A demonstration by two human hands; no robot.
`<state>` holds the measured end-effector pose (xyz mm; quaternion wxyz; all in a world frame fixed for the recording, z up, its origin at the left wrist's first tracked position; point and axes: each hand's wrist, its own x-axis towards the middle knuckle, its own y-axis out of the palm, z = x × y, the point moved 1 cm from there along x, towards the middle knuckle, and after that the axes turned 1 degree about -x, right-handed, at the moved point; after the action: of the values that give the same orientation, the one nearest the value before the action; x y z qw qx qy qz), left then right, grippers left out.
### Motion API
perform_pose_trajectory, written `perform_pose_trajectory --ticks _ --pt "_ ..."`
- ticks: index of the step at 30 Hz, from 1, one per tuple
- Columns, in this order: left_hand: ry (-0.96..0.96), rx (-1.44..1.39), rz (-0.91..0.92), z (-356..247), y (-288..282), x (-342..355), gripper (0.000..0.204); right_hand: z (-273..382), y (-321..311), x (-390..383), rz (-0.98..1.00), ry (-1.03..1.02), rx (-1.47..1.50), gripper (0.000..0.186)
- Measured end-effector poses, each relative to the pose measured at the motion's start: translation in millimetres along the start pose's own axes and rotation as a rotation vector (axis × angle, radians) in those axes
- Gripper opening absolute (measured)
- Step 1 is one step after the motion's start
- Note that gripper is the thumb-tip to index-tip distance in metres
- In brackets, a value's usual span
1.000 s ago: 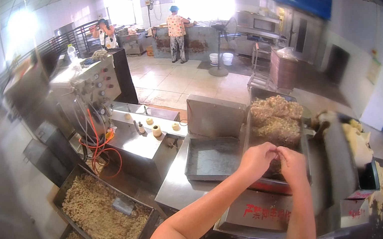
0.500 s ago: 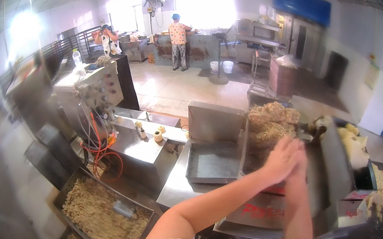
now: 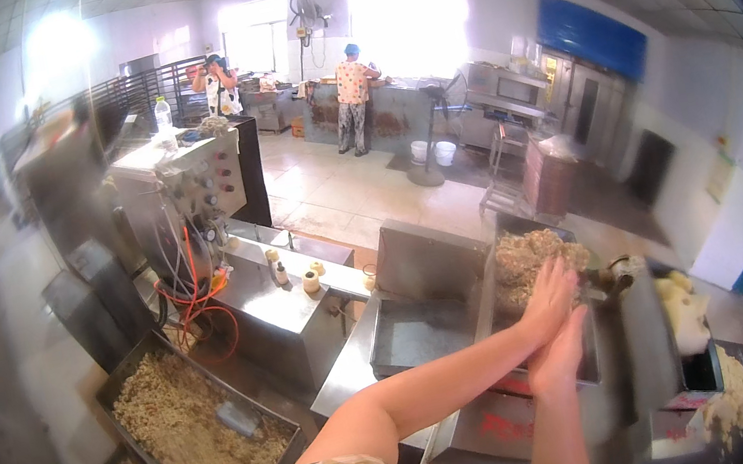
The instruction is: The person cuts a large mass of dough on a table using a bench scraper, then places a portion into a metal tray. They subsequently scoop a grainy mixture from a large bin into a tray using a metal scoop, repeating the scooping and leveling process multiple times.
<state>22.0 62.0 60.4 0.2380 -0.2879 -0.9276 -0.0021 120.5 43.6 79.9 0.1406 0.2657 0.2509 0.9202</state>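
My left hand reaches in from the left, fingers stretched out at the near edge of a lumpy pale-brown mixture. My right hand comes up from below, close against the left one, its fingers extended and partly hidden. Neither hand shows anything held. The mixture lies heaped in a metal trough under the hands. Left of it stands a shallow metal tray with a raised lid or panel behind. Just right of the hands is a metal fitting on the machine.
A deep bin of crumbly mixture stands at lower left. A control box with hoses and a metal bench stand beyond it. Yellowish dough-like pieces lie at right. Two people work in the background, one at a counter.
My hands, pressed together side by side before, now sit slightly apart at the fingertips, the right one lower. The mixture heap looks lower. The view has shifted slightly.
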Motion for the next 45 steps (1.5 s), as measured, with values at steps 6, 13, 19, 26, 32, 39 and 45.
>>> perform_pose_trajectory --ticks 6,13,19,26,32,39,45 --pt "0.150 -0.129 0.363 -82 2 -56 0.073 18 -19 23 -0.209 -0.210 -0.396 0.075" --pt "0.617 0.179 0.413 -74 -11 -42 0.066 16 -62 46 -0.326 -0.113 0.181 0.067" --pt "0.268 0.711 0.198 -24 -41 3 0.062 76 0 3 -0.199 0.077 0.200 0.068" --pt "-0.198 -0.838 0.215 -113 13 -33 0.060 71 49 16 -0.415 -0.550 -0.637 0.066" --pt "0.608 -0.273 0.268 -105 19 -36 0.059 67 19 26 -0.249 -0.356 0.009 0.067" --pt "0.692 0.187 0.168 -45 -21 -9 0.042 35 1 1 0.029 -0.032 0.335 0.069" --pt "0.211 0.482 -0.122 1 -36 -12 0.048 32 -22 -12 -0.094 -0.316 -0.899 0.061"
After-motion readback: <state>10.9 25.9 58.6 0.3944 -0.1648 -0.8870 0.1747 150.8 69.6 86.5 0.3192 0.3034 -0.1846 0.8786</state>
